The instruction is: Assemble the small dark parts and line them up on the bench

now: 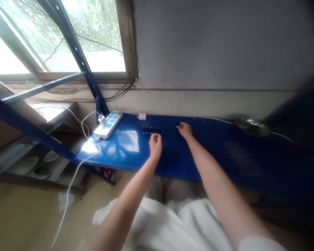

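Note:
My left hand (156, 143) is over the blue tabletop (170, 157), its fingers drawn together; whatever may be in them is too small or hidden to make out. Just beyond its fingertips, several small black pieces (147, 130) stand in a short row. Farther right, my right hand (185, 130) pinches a small dark piece (178, 123) between thumb and fingers, close to the table surface. That piece is too small to name, though it looks as dark as those in the row. Past my right hand lie several tiny pale bits (203, 122).
A white power strip (108, 124) with a plugged-in charger (102, 120) lies at the left end, its cord (70, 184) hanging to the floor. A white adapter (142, 116) sits near the wall. At the right back is a shiny metal object (253, 127). Blue uprights (75, 48) frame the left.

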Tool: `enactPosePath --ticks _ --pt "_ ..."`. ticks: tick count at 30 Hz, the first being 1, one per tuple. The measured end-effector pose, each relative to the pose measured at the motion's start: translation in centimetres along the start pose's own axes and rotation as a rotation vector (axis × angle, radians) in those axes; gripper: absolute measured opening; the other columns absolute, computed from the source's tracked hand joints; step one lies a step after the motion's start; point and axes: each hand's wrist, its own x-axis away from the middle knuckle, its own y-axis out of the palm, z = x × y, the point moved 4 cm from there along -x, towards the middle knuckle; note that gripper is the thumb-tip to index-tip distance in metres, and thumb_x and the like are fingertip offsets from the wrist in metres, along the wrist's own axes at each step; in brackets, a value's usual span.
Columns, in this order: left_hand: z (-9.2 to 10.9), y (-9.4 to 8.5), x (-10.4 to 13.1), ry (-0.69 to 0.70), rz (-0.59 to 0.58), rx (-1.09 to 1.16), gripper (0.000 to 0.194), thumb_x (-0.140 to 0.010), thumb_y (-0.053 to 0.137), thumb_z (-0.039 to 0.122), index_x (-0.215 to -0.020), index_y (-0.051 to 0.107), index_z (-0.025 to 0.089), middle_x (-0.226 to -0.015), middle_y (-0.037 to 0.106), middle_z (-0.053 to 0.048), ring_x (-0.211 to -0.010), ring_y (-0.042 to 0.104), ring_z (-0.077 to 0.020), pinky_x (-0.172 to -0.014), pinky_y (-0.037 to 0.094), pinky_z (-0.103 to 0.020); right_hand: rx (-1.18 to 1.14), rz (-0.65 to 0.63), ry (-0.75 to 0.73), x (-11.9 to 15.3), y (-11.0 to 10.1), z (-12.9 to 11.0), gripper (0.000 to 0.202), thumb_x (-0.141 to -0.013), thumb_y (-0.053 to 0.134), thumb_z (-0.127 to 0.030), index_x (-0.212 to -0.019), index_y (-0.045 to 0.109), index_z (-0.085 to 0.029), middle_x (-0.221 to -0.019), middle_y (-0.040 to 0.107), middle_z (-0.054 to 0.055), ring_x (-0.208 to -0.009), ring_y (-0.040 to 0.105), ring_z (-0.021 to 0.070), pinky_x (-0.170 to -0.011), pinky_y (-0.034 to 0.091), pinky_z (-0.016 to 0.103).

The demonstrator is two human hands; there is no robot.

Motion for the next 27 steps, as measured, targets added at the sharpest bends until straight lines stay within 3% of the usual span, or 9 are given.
enactPosePath --ticks 9,19,27 --pt "-0.2 0.0 -0.1 0.011 0.008 0.007 0.011 -0.081 0.047 0.028 -0.079 0.051 0.018 -0.066 0.048 0.001 -0.063 0.047 -0.0101 -0.063 0.038 -0.022 0.016 -0.003 0.010 -0.2 0.1 0.0 0.011 -0.076 0.057 -0.025 -0.079 0.063 -0.016 -0.082 0.067 0.007 -0.076 0.061 0.0171 -0.070 0.045 0.027" --pt "-0.3 0.1 -0.2 0.006 0.009 0.021 0.011 -0.080 0.047 0.028 -0.079 0.050 0.018 -0.064 0.047 0.002 -0.061 0.046 -0.0096 -0.062 0.038 -0.021 0.121 -0.130 -0.010 -1.6 0.1 1.1 0.012 -0.078 0.054 -0.017 -0.087 0.061 -0.013 -0.090 0.066 0.010 -0.084 0.061 0.0181 -0.075 0.045 0.027" --pt "-0.3 0.0 -0.1 -0.010 0.008 0.010 0.011 -0.081 0.047 0.028 -0.080 0.051 0.018 -0.065 0.048 0.002 -0.062 0.046 -0.0099 -0.063 0.038 -0.022 0.143 -0.106 -0.003 -1.9 0.2 1.1 0.011 -0.074 0.054 -0.012 -0.082 0.061 -0.013 -0.087 0.066 0.011 -0.082 0.061 0.0195 -0.073 0.045 0.028"
